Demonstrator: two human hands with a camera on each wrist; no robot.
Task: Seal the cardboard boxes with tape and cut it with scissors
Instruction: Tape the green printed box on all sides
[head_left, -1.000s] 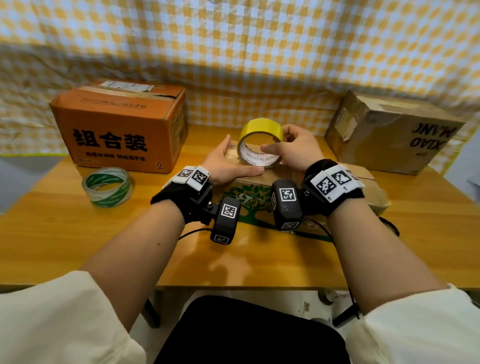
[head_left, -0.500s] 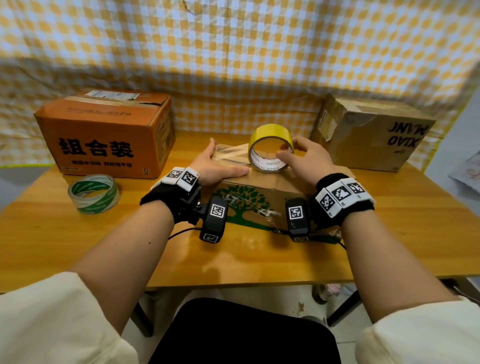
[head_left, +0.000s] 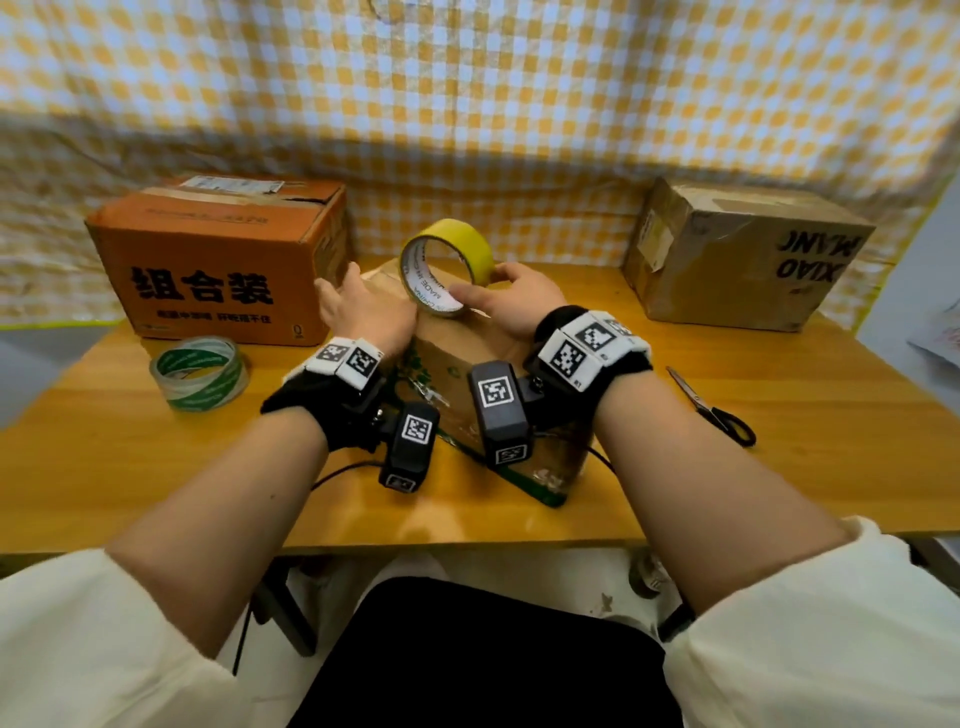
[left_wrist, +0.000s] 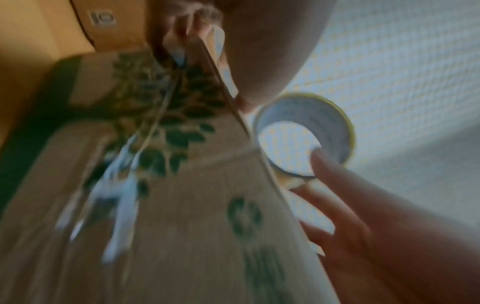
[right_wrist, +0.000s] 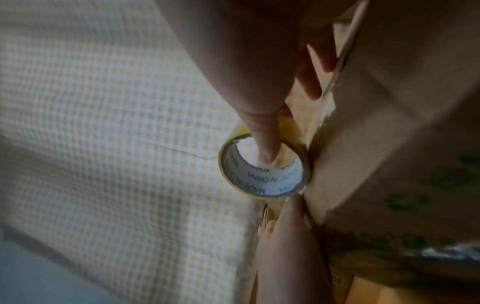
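A brown cardboard box (head_left: 457, 364) with a green tree print lies at the table's middle, one corner turned toward me. On its far top edge stands a yellow tape roll (head_left: 447, 265). My right hand (head_left: 519, 301) grips it, thumb inside the white core (right_wrist: 262, 185) and fingers over the outside. My left hand (head_left: 363, 312) lies flat on the box's top left, fingers straight, its thumb (right_wrist: 291, 214) at the box edge just below the roll. Black-handled scissors (head_left: 711, 405) lie on the table to the right, apart from both hands.
An orange printed box (head_left: 218, 260) stands at the back left, a plain brown box (head_left: 748, 254) at the back right. A green-and-clear tape roll (head_left: 200, 371) sits left of my left wrist. A checked cloth hangs behind the wooden table (head_left: 779, 467).
The box has turned under my hands, so a corner now points toward me. The yellow roll stays in my right hand at the far edge. The scissors have come into view.
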